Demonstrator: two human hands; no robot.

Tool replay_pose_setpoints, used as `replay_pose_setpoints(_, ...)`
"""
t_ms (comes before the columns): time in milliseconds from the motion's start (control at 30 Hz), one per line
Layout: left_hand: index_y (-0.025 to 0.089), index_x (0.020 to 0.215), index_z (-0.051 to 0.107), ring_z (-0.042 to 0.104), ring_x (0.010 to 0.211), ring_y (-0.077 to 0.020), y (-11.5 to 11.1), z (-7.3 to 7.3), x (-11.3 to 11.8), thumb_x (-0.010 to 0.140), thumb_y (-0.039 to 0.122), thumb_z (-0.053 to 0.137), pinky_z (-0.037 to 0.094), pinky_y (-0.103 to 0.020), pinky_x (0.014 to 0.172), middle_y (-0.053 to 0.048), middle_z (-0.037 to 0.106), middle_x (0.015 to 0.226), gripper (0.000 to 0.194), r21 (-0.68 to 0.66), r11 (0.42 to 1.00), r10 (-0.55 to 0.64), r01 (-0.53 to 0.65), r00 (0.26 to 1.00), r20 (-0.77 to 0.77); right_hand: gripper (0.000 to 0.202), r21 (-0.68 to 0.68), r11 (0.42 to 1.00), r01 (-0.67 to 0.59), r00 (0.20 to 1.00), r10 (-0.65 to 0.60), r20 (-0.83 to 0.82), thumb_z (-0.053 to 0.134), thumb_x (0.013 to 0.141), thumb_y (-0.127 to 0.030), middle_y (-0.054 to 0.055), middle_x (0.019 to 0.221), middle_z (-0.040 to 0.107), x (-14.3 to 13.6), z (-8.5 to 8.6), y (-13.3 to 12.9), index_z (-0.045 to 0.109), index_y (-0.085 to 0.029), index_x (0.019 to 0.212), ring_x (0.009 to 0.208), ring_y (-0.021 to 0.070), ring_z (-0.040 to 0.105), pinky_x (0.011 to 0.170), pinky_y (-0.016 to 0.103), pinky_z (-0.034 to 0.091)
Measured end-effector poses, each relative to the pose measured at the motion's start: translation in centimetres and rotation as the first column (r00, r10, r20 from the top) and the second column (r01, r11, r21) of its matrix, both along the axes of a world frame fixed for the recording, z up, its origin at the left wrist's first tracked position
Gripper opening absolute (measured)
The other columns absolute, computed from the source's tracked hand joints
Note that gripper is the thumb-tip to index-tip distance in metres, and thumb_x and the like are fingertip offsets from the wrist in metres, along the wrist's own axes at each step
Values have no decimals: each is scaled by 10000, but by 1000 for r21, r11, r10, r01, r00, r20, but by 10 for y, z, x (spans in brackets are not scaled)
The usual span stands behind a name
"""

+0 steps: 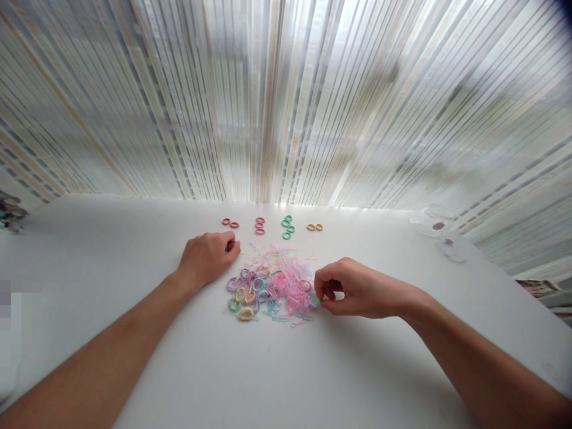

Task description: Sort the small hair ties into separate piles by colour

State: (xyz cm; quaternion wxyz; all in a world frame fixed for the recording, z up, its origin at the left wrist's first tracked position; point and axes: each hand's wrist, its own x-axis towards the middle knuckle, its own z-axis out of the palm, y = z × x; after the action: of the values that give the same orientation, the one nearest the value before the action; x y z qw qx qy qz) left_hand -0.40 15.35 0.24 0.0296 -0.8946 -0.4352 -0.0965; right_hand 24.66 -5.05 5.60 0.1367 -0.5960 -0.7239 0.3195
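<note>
A mixed pile of small elastic bands lies on the white table, with pink, white and light blue ones tangled together. Thicker hair ties in purple, yellow, green and blue sit along its left side. My right hand is at the pile's right edge, thumb and finger pinched on a green hair tie. My left hand rests curled on the table by the pile's upper left; whatever its fingers may hold is hidden. Beyond the pile, hair ties lie grouped by colour: two red, three pink, several green, two yellow.
Clear round plastic containers or lids stand at the table's far right. Behind the far edge hangs a striped string curtain. A dark patterned object shows at the far left, and a picture-like item at the right.
</note>
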Motion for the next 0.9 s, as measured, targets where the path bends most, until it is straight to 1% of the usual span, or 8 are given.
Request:
replay_pose_setpoints(100, 238, 800, 647, 673, 770, -258, 0, 0, 0, 928, 469, 386, 380, -332, 629, -67, 741, 815, 372, 4, 1000, -1, 1, 1000, -2, 148, 80, 997, -1, 999, -2, 33, 613, 701, -77, -18, 750, 613, 2, 0, 0, 667, -189, 781, 661, 102, 474, 605, 217, 375)
replay_pose_setpoints(167, 240, 808, 650, 677, 784, -260, 0, 0, 1, 929, 472, 389, 386, -330, 635, -66, 745, 824, 369, 0, 1000, 4, -4, 1000, -5, 153, 102, 995, 3, 999, -8, 48, 631, 701, -90, -12, 764, 603, 5, 0, 1, 688, -192, 799, 665, 105, 470, 617, 222, 382)
replay_pose_setpoints(300, 241, 809, 658, 679, 787, -260, 0, 0, 1, 926, 476, 395, 393, -327, 642, -66, 746, 820, 372, -6, 1000, 12, -12, 1000, -1, 92, 39, 997, 63, 998, -64, 29, 629, 743, -139, -41, 641, 527, 9, 0, 1, 684, -191, 795, 582, 98, 430, 541, 222, 351)
replay_pose_setpoints(367, 240, 806, 658, 678, 786, -261, 1, -1, 1, 925, 478, 394, 392, -326, 641, -68, 747, 823, 375, -3, 1000, 12, -12, 1000, -2, 85, 11, 996, 85, 996, -85, -14, 623, 744, -138, -39, 652, 557, 10, -1, 1, 667, -187, 798, 587, 97, 452, 538, 217, 364)
replay_pose_setpoints(467, 240, 803, 648, 678, 791, -262, 1, -1, 1, 925, 486, 391, 379, -324, 630, -67, 747, 829, 376, 1, 1000, 14, -14, 1000, -8, 140, -11, 996, 92, 994, -92, -53, 615, 721, -114, -26, 724, 625, 9, -3, 3, 651, -186, 835, 623, 102, 503, 559, 213, 401)
replay_pose_setpoints(533, 243, 801, 642, 677, 788, -265, 1, -1, 1, 924, 490, 389, 370, -325, 622, -62, 744, 826, 374, 5, 1000, 13, -13, 1000, -11, 164, -6, 996, 92, 995, -92, -36, 609, 713, -105, -20, 751, 647, 9, -5, 3, 650, -189, 847, 637, 105, 525, 569, 215, 413)
replay_pose_setpoints(700, 241, 809, 653, 680, 790, -265, 1, 0, 1, 922, 488, 386, 383, -324, 638, -68, 748, 835, 380, 3, 1000, 29, -29, 999, -30, 135, 14, 997, 72, 996, -73, 54, 622, 720, -119, -17, 737, 648, 7, -3, 1, 652, -194, 828, 639, 112, 538, 578, 224, 411)
replay_pose_setpoints(900, 239, 816, 656, 676, 787, -258, 1, 0, 2, 922, 501, 385, 386, -324, 641, -69, 751, 850, 391, -2, 1000, 30, -30, 999, -26, 121, -15, 999, 37, 997, -36, 62, 623, 722, -118, -9, 716, 645, 7, 5, -2, 692, -194, 785, 659, 123, 539, 588, 227, 417)
